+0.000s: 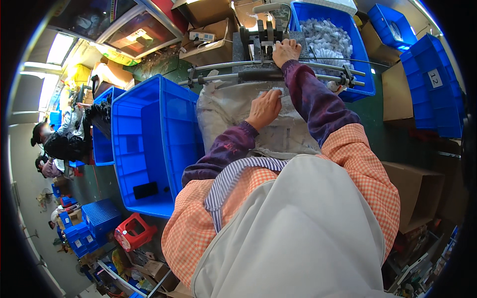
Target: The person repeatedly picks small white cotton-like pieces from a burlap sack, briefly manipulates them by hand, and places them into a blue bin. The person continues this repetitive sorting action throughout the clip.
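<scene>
My left hand [264, 108] rests low over a beige cloth [223, 107], fingers bent together at a few small white bristly pieces [276, 91]. Whether one is pinched between the fingertips is too small to tell. Farther off, my right hand [286, 51] is closed at the front of a dark metal machine [257, 44]. What its fingers hold is hidden. Two horizontal metal rods [223, 64] run across just below that hand, in front of the machine.
To the left stands a deep blue crate [136, 124] with a black flat object [145, 190] inside. Behind on the right, a blue bin [365, 74] holds many translucent white pieces [325, 42]. Cardboard boxes [211, 42] and a red stool [134, 232] surround the place. People work at the far left.
</scene>
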`<move>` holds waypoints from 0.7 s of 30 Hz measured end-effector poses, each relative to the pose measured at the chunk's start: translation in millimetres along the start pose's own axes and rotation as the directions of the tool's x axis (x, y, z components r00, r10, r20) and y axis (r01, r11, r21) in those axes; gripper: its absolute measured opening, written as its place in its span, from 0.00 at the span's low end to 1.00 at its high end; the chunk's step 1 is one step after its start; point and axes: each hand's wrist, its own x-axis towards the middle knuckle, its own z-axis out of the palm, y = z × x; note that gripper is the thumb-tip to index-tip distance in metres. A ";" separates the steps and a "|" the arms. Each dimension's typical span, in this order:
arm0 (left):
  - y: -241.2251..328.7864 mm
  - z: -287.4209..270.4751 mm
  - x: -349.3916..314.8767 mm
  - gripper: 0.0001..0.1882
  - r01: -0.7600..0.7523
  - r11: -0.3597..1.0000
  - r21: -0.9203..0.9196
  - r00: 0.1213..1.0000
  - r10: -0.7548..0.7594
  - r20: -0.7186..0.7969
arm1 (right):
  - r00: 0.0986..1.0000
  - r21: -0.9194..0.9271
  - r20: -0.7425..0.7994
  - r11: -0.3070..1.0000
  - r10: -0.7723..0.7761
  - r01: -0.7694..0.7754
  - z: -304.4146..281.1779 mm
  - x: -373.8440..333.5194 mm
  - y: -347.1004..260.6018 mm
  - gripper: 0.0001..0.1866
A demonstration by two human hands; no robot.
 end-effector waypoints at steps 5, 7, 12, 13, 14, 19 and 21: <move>-5.3 -0.6 2.4 0.12 -0.049 0.997 -0.062 0.997 0.045 -0.067 | 0.997 -0.044 0.068 0.999 0.023 -0.020 -8.2 -0.2 25.4 0.15; -3.5 -2.1 5.7 0.13 -0.123 0.988 -0.090 0.988 0.113 -0.105 | 0.992 -0.057 0.116 0.998 0.046 -0.040 -13.3 0.8 41.7 0.16; 3.7 1.3 11.2 0.14 -0.143 0.986 -0.080 0.988 0.138 -0.068 | 0.980 -0.010 0.179 0.996 0.093 -0.092 -12.3 14.7 78.2 0.13; 4.9 2.2 13.0 0.14 -0.144 0.986 -0.090 0.988 0.137 -0.076 | 0.980 -0.068 0.186 0.996 0.069 -0.057 -16.5 17.3 78.7 0.13; 5.7 2.4 14.3 0.14 -0.171 0.980 -0.098 0.984 0.164 -0.076 | 0.980 -0.126 0.194 0.992 0.045 -0.021 -20.8 20.1 79.3 0.13; 13.2 0.0 22.3 0.13 -0.259 0.952 -0.162 0.964 0.243 -0.112 | 0.977 -0.234 0.009 0.950 0.213 -0.205 -54.7 29.1 111.1 0.12; 15.3 0.6 28.9 0.13 -0.281 0.946 -0.160 0.954 0.257 -0.151 | 0.892 -0.146 -0.250 0.896 0.376 -0.418 -58.2 23.3 138.8 0.16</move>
